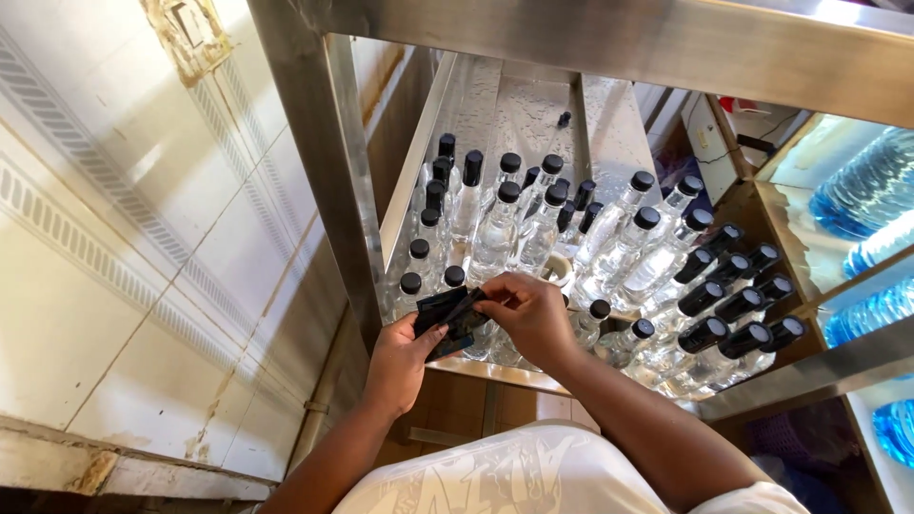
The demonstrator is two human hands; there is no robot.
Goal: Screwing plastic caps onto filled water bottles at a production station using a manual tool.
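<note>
My left hand [398, 360] and my right hand [529, 312] together hold a small stack of thin black plastic pieces [447, 316] at the near edge of a steel shelf [495, 373]. The left hand grips the stack from below, the right hand pinches its top edge. Just beyond the hands stand several clear bottles with black caps [495, 233], upright on the shelf. One bottle near my right hand has an open white neck [556, 270] with no cap on it.
More capped clear bottles [709, 328] lie tilted in rows at the right of the shelf. A steel post [324, 162] rises at the left beside a tiled wall [124, 247]. Large blue water bottles [871, 190] sit on shelves at the far right.
</note>
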